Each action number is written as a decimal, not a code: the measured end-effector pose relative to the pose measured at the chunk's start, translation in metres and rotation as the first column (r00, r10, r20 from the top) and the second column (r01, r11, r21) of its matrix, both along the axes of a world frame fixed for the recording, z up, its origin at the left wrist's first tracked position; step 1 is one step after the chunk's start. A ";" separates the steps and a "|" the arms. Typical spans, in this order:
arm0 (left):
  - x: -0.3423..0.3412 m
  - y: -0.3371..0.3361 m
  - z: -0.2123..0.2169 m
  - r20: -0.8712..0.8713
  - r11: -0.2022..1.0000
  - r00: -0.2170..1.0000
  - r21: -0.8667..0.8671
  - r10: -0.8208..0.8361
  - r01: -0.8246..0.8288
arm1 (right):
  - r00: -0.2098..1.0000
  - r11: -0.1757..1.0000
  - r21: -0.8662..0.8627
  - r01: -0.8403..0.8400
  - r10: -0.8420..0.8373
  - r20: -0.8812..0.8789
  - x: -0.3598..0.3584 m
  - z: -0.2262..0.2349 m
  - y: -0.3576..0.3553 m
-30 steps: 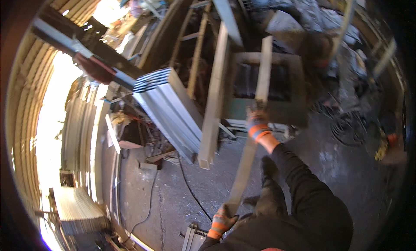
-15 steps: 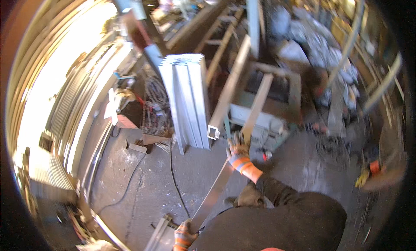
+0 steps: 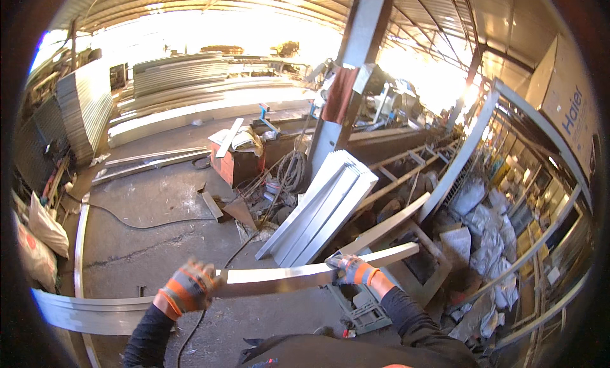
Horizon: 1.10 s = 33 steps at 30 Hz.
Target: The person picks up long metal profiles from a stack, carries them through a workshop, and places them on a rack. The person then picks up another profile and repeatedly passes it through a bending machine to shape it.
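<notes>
A long metal tube lies crosswise in front of me, its top face bright in the light. My left hand, in a grey glove with orange bands, is closed at its left end; those fingers are slightly blurred. Farther along, my right hand in a matching glove wraps over the tube from above. Left of my left hand, silver metal profiles extend toward the edge of the view. Just beyond the tube, a bundle of silver profiles leans at a slant.
A steel post rises ahead. A red box and coiled cable sit beside it. A cable crosses the floor. Grey sacks are heaped at right, near a metal frame. Pale sacks stand at left.
My view has swung up and left. The tube now lies crosswise instead of slanting away, with both hands still on it. My left hand is higher in the view.
</notes>
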State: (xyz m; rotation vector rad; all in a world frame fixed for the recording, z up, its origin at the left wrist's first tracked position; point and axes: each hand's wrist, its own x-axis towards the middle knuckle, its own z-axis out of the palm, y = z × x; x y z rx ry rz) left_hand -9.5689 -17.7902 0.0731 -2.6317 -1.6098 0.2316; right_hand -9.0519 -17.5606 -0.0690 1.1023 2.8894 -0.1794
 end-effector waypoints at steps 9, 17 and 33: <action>0.043 0.025 0.033 0.589 0.331 0.581 0.803 -0.562 -0.495 | 0.449 0.973 0.076 0.216 -0.030 -0.893 -0.027 0.244 -0.035; 0.233 0.112 -0.192 0.806 0.986 0.582 0.162 -0.110 -0.039 | -0.021 0.724 0.020 0.690 0.048 -0.999 0.114 0.219 -0.033; 0.301 0.132 -0.350 0.505 0.638 0.700 -0.765 0.504 0.092 | -0.174 -0.114 -0.131 0.985 -0.681 -0.712 0.315 -0.234 0.042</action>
